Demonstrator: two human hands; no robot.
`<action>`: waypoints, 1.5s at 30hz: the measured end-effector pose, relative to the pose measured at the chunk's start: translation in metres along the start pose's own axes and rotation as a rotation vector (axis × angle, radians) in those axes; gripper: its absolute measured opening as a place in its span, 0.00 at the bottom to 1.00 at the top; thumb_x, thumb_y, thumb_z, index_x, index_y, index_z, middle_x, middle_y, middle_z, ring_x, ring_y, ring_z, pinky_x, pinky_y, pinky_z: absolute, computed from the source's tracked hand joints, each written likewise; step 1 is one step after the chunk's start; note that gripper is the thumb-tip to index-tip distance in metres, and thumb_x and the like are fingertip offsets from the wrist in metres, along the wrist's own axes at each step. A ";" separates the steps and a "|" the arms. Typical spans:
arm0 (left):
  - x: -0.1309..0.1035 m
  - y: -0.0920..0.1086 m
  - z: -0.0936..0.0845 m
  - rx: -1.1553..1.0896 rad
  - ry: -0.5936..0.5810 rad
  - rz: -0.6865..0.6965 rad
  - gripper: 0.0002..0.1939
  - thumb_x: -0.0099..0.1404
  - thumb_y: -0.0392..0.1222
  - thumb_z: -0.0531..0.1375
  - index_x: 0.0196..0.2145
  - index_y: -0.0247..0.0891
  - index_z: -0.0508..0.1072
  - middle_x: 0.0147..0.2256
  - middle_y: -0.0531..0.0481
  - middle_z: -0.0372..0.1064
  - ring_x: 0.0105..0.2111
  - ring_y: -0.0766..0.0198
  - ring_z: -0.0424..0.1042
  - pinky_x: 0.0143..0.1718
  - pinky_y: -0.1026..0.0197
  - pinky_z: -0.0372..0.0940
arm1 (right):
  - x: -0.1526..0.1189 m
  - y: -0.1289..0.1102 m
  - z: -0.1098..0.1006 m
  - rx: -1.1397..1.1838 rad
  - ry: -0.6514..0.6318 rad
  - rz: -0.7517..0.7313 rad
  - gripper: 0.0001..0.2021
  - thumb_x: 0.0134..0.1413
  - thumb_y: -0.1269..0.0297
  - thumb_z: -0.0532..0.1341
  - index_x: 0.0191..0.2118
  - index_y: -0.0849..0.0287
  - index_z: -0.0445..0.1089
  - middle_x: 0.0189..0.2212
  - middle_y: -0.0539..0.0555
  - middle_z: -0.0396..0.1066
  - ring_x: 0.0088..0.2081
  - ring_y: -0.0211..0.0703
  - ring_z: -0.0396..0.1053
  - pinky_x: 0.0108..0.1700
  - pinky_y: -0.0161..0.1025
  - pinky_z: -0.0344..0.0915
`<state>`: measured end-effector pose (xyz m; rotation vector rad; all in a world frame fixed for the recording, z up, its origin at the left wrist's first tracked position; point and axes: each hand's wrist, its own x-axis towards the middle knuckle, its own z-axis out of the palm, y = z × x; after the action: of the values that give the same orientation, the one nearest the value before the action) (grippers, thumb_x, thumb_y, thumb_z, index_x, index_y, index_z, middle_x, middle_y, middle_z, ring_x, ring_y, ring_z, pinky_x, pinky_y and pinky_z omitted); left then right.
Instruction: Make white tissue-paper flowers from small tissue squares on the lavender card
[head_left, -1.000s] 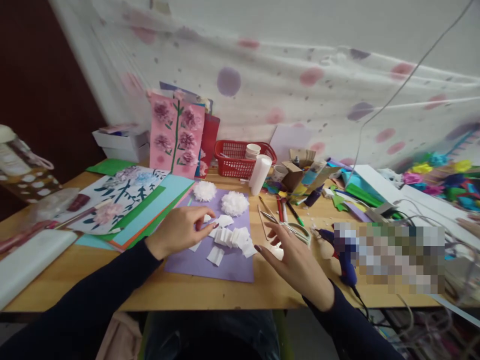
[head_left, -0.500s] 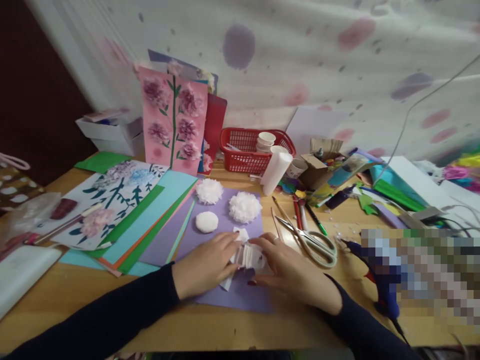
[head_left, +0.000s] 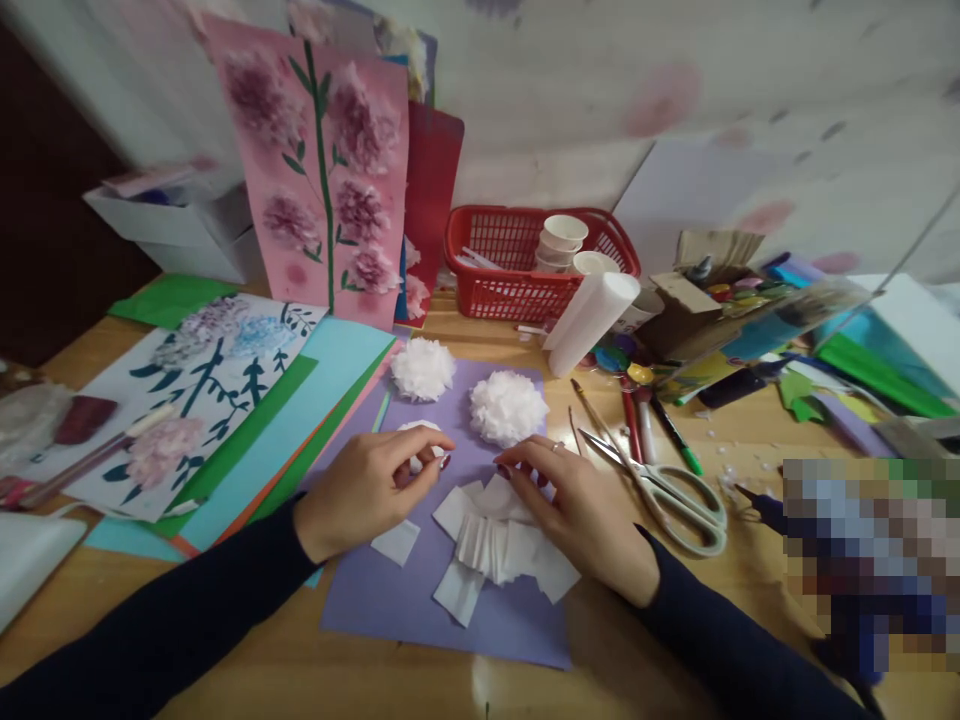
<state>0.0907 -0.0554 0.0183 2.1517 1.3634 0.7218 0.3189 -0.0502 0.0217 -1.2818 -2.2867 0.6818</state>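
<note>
- Left hand [head_left: 367,492]: grip narrow, thumb and forefinger slightly apart, over a round white disc [head_left: 417,428]
- Thin white paper squares [head_left: 486,546]: loosely fanned on the purple paper sheet [head_left: 517,637]
- Right hand [head_left: 583,508]: above the squares; cannot tell whether its grip holds any
- Pale-handled metal scissors [head_left: 679,500]: on the wooden worktop [head_left: 720,620]

Left hand [head_left: 448,454] and right hand [head_left: 501,466] reach forward, apart, fingers bent inward.
</note>
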 end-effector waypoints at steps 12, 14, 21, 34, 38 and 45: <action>-0.015 -0.007 -0.034 0.165 -0.352 -0.233 0.07 0.59 0.44 0.62 0.35 0.42 0.75 0.25 0.56 0.71 0.24 0.67 0.69 0.27 0.65 0.59 | -0.009 0.000 0.004 0.005 -0.021 -0.432 0.10 0.56 0.72 0.58 0.44 0.60 0.70 0.37 0.59 0.72 0.38 0.48 0.67 0.39 0.46 0.66; -0.015 -0.009 -0.026 0.153 -0.278 -0.188 0.07 0.59 0.43 0.62 0.36 0.41 0.75 0.24 0.56 0.71 0.23 0.67 0.69 0.27 0.66 0.60 | -0.009 -0.001 0.010 -0.005 0.022 -0.304 0.08 0.58 0.72 0.56 0.41 0.60 0.70 0.33 0.58 0.71 0.34 0.46 0.67 0.36 0.43 0.66; -0.003 0.001 0.001 0.312 -0.310 0.013 0.12 0.65 0.40 0.56 0.46 0.44 0.72 0.35 0.49 0.77 0.32 0.59 0.75 0.32 0.62 0.64 | -0.010 -0.005 0.014 0.036 -0.095 -0.133 0.07 0.58 0.68 0.57 0.40 0.59 0.71 0.35 0.58 0.69 0.36 0.47 0.68 0.38 0.45 0.67; -0.012 0.000 -0.024 0.176 -0.287 -0.156 0.05 0.64 0.38 0.56 0.34 0.39 0.72 0.18 0.59 0.61 0.19 0.69 0.63 0.24 0.67 0.53 | -0.015 -0.003 0.024 -0.111 -0.193 -0.366 0.13 0.62 0.65 0.54 0.47 0.63 0.71 0.37 0.61 0.69 0.39 0.49 0.65 0.40 0.47 0.65; -0.021 -0.005 -0.010 0.145 -0.255 -0.207 0.06 0.63 0.41 0.58 0.34 0.38 0.73 0.17 0.59 0.59 0.19 0.69 0.62 0.23 0.67 0.53 | -0.013 -0.003 0.023 -0.138 -0.172 -0.401 0.13 0.62 0.66 0.53 0.45 0.64 0.72 0.35 0.62 0.70 0.37 0.50 0.66 0.38 0.48 0.67; -0.023 -0.003 0.008 0.277 -0.264 -0.138 0.07 0.65 0.41 0.56 0.38 0.40 0.73 0.25 0.54 0.72 0.25 0.65 0.71 0.27 0.65 0.58 | -0.014 -0.003 0.023 -0.158 -0.165 -0.409 0.13 0.63 0.66 0.53 0.46 0.63 0.72 0.35 0.62 0.70 0.37 0.49 0.66 0.38 0.47 0.67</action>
<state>0.0860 -0.0761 0.0063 2.2358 1.5180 0.1949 0.3099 -0.0684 0.0040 -0.8000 -2.6714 0.4841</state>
